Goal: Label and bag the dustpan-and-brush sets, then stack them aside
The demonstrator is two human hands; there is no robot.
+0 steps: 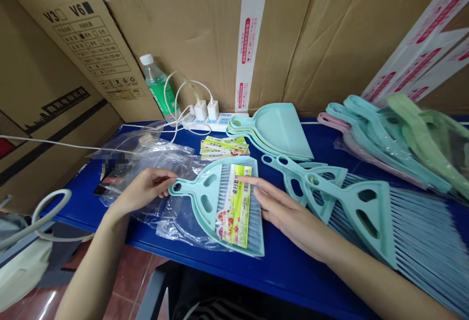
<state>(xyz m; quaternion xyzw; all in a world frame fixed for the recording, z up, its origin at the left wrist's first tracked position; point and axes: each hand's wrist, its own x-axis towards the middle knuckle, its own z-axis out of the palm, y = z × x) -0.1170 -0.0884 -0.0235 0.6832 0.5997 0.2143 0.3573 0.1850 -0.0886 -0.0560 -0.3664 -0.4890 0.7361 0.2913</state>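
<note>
A pale teal brush-and-dustpan set lies on the blue table, with a green and yellow label card laid across its bristles. My left hand pinches the end of the set's handle. My right hand lies flat with fingers stretched out, its fingertips on the upper edge of the label card. Clear plastic bags lie under and to the left of the set.
Several teal brushes lie to the right, a stack of teal dustpans behind, bagged sets at far right. More label cards, a power strip with chargers and a green bottle stand before cardboard boxes.
</note>
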